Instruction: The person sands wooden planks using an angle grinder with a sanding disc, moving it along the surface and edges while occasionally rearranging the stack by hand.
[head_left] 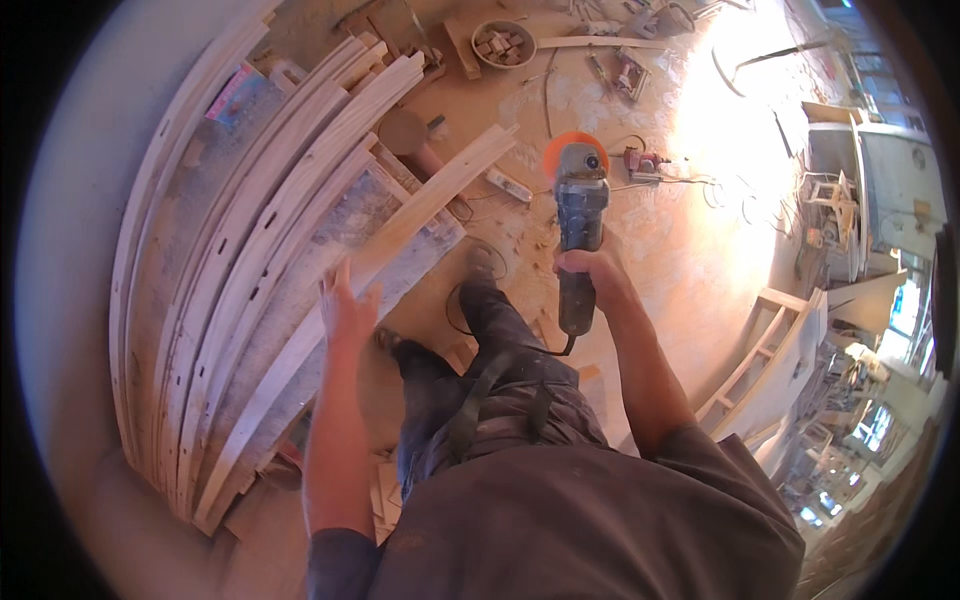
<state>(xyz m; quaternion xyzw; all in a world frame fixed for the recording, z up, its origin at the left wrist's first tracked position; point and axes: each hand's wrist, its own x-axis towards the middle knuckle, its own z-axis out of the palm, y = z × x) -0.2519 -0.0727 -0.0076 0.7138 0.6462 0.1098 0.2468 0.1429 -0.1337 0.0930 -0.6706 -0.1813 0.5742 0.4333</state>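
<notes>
My right hand is wrapped round the body of a dark angle grinder, held upright in the picture in front of me. An orange disc shows at the grinder's head, and its cord leaves the lower end toward my legs. My left hand is at the near long wooden board on the workbench, fingers stretched and thumb apart. Whether it presses on the board or hovers just over it, I cannot tell. The grinder is apart from the board.
Several long wooden pieces with slots lie along the bench at left. On the dusty floor are a bowl of wood blocks, a red power tool and loose cords. A wooden frame stands at right.
</notes>
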